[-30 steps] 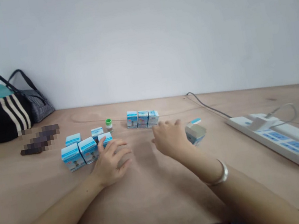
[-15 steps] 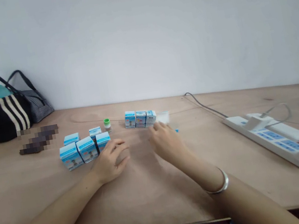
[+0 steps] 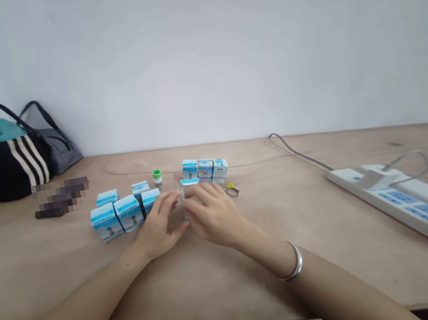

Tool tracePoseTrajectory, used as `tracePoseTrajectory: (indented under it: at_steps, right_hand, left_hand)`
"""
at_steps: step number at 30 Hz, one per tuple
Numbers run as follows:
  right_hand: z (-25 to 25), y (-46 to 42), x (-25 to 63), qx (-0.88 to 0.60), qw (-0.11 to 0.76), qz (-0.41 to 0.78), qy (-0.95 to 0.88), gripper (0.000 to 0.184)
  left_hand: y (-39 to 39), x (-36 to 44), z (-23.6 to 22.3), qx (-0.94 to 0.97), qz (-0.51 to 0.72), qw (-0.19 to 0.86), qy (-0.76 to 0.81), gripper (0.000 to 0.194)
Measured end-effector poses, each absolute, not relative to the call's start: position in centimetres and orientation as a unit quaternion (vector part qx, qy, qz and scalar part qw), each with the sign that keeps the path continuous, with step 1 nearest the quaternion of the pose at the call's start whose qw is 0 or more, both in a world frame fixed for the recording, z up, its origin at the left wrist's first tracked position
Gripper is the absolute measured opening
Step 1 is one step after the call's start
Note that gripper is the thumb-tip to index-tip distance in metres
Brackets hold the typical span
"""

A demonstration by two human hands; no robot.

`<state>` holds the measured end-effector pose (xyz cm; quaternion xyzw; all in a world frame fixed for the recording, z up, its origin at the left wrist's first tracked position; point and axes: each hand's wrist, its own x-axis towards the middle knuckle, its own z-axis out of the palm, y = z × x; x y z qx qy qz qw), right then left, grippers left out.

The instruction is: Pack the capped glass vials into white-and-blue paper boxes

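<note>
We're holding a light card carton (image 3: 188,189) between our left hand (image 3: 155,230) and right hand (image 3: 214,216), fingers half-curled against its sides, just before the three-carton row (image 3: 205,170); it's crushable, so we're pressing gently at its edges.

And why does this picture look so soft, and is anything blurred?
In the head view, light falls soft and even on the wall, the top right corner darkens, faint shadows lie on the table, and one patch on it is pixelated.
</note>
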<state>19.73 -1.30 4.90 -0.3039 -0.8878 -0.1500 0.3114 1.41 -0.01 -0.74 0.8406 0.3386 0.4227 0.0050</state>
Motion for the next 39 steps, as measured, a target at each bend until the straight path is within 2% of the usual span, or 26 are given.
tracePoseTrajectory:
  at_steps: [4, 7, 10, 20, 27, 31, 34, 36, 39]
  right_hand:
    - [4.9, -0.1, 20.5, -0.443, 0.38, -0.121, -0.803, 0.009]
    - [4.5, 0.7, 20.4, -0.504, 0.385, -0.091, -0.768, 0.016]
    - [4.0, 1.1, 20.3, -0.527, 0.375, -0.062, -0.76, 0.021]
    - [3.7, 1.0, 20.8, -0.545, 0.333, -0.025, -0.769, 0.018]
    - [3.9, 1.3, 20.7, -0.556, 0.304, 0.052, -0.772, 0.031]
    - [5.2, 2.5, 20.7, -0.546, 0.276, 0.082, -0.787, 0.026]
    - [7.2, 4.6, 20.0, -0.501, 0.319, 0.059, -0.802, 0.024]
    - [8.5, 6.4, 18.9, -0.457, 0.324, 0.086, -0.824, 0.023]
    - [9.8, 9.0, 16.8, -0.451, 0.226, 0.123, -0.855, 0.027]
  left_hand:
    - [-0.4, 1.3, -0.4, 0.84, 0.391, -0.085, 0.365, 0.059]
    - [-0.7, 1.4, 0.4, 0.845, 0.34, -0.177, 0.374, 0.055]
    - [-0.6, 1.6, 1.0, 0.858, 0.294, -0.212, 0.363, 0.054]
    - [-0.2, 1.4, 1.4, 0.854, 0.304, -0.212, 0.364, 0.023]
    - [-0.1, 1.7, 1.2, 0.857, 0.298, -0.191, 0.375, 0.037]
    - [0.1, 1.8, 1.0, 0.861, 0.292, -0.183, 0.375, 0.025]
    - [0.2, 1.9, 0.9, 0.864, 0.282, -0.189, 0.372, 0.02]
    - [0.2, 2.0, 0.9, 0.863, 0.278, -0.194, 0.375, 0.02]
    - [0.2, 2.0, 0.8, 0.859, 0.276, -0.2, 0.382, 0.019]
